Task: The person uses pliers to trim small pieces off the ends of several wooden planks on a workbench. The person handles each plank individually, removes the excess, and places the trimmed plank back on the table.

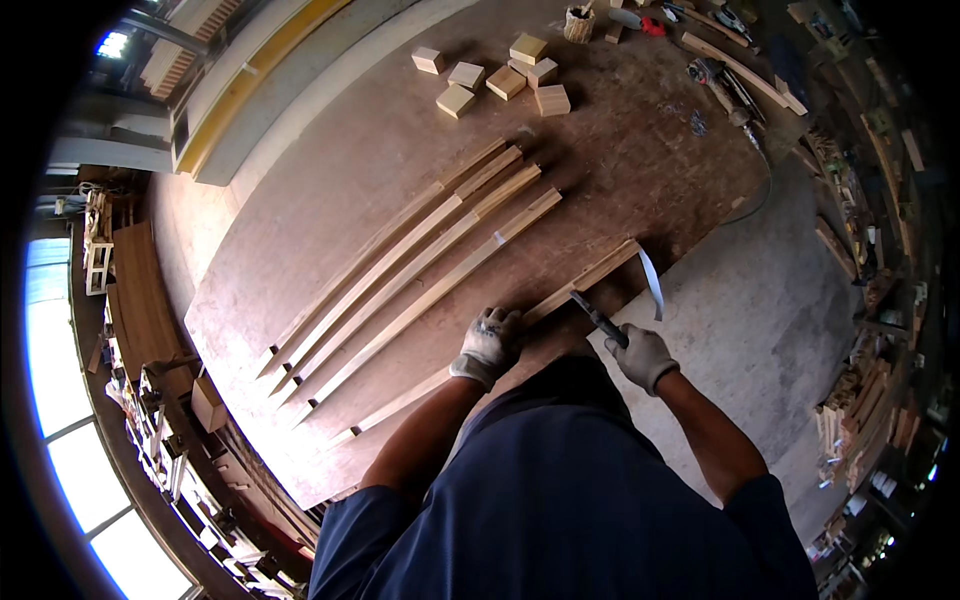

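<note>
Five long, tapered wooden strips lie on the large plywood worktable (330,180). Four strips (400,275) rest side by side across the middle, well apart from the hands; whether their edges are finished cannot be told at this size. The fifth strip (500,335) lies at the near edge and is the piece in work. The left hand (487,345), gloved, presses flat on it at about mid-length, fingers curled over its edge. The right hand (642,357), gloved, is closed round the dark handle of a knife (625,300), whose curved pale blade stands just beside the strip's far end. Judgement: shaping of this last strip appears under way, not complete. Seven small wooden blocks (500,75) sit untouched at the far side.
</note>
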Action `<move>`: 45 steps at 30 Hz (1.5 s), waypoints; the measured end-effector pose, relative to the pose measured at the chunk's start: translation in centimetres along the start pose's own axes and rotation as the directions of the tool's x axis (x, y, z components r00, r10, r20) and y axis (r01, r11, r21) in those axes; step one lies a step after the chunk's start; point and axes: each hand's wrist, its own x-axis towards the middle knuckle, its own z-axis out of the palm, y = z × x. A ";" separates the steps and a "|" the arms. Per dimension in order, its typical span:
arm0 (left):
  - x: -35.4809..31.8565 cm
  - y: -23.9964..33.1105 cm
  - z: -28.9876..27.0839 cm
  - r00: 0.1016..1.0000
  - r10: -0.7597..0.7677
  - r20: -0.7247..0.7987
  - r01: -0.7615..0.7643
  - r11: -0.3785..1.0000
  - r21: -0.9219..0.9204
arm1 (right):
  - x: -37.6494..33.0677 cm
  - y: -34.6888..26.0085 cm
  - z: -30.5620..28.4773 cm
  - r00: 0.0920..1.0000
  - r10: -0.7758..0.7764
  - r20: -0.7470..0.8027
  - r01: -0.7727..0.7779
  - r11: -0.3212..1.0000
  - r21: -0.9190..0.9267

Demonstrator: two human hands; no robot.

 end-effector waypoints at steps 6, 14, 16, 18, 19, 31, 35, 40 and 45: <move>-0.2 0.0 0.1 0.995 -0.073 0.065 0.072 0.997 0.005 | -1.1 -1.2 1.9 0.939 0.135 0.317 -0.287 0.817 0.500; -0.5 0.5 1.4 0.998 -0.056 -0.015 0.056 0.998 0.021 | -2.5 -2.2 3.4 0.866 0.056 0.496 -0.481 0.361 0.799; 0.1 1.4 0.9 0.997 -0.075 -0.032 0.074 0.997 -0.025 | -2.5 -2.5 3.4 0.878 -0.019 0.479 -0.458 0.256 0.851; 1.2 2.2 -0.1 0.995 -0.082 -0.053 0.078 0.994 -0.081 | -2.5 -4.2 2.6 0.893 -0.090 0.441 -0.432 0.101 0.896; 1.8 2.4 -0.4 0.995 -0.033 -0.099 0.028 0.998 -0.051 | -2.5 -5.2 2.1 0.890 -0.108 0.444 -0.445 0.016 0.896; 5.8 4.3 -3.5 0.996 -0.012 -0.086 0.020 0.996 0.090 | -0.6 -8.0 2.1 0.890 -0.296 0.346 -0.436 -0.337 0.835; 5.9 4.4 -3.6 0.997 -0.001 -0.073 0.008 0.995 0.100 | -0.6 -8.6 2.1 0.891 -0.315 0.328 -0.436 -0.389 0.811; 6.0 5.3 -4.6 0.999 -0.010 -0.047 0.012 0.999 0.045 | 0.2 -8.7 3.1 0.923 -0.196 0.332 -0.384 -0.381 0.841; 6.2 4.6 -4.1 0.997 -0.073 -0.004 0.073 0.996 0.056 | -0.3 -10.3 1.4 0.921 -0.149 0.359 -0.387 -0.433 0.814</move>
